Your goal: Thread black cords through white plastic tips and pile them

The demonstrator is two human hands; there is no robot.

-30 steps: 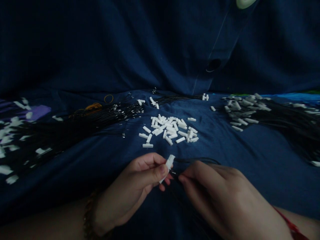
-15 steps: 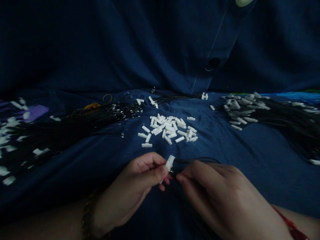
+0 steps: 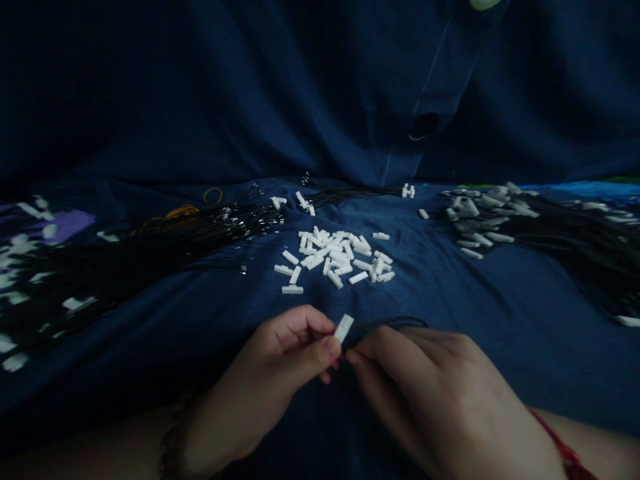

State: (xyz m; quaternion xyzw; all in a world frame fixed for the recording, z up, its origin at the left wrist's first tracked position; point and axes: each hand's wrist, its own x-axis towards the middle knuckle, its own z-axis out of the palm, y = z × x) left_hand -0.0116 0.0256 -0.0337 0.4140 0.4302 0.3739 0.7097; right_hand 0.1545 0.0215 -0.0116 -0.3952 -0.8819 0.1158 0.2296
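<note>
My left hand (image 3: 280, 377) pinches a white plastic connector housing (image 3: 344, 328) between thumb and forefinger, its slotted end tilted up and to the right. Several thin black wires (image 3: 400, 321) run from beside this housing to behind my right hand (image 3: 430, 393). The right thumb and forefinger are pinched together just right of the housing's lower part, on a black wire whose end is hidden by the fingers. Beyond both hands lies a loose pile of white connector housings (image 3: 335, 252) on dark blue cloth (image 3: 260, 313).
To the left lies a bundle of black wires (image 3: 170, 250) with shiny metal terminals, near orange rubber bands (image 3: 183, 213). At right sits another wire bundle (image 3: 575, 233) with white connectors (image 3: 480, 203). A smaller wire bunch (image 3: 350, 193) lies behind the pile.
The right fingertips have moved slightly left, closer to the connector housing. A metal terminal that showed between the hands is now hidden. The housing has shifted slightly right and turned a little.
</note>
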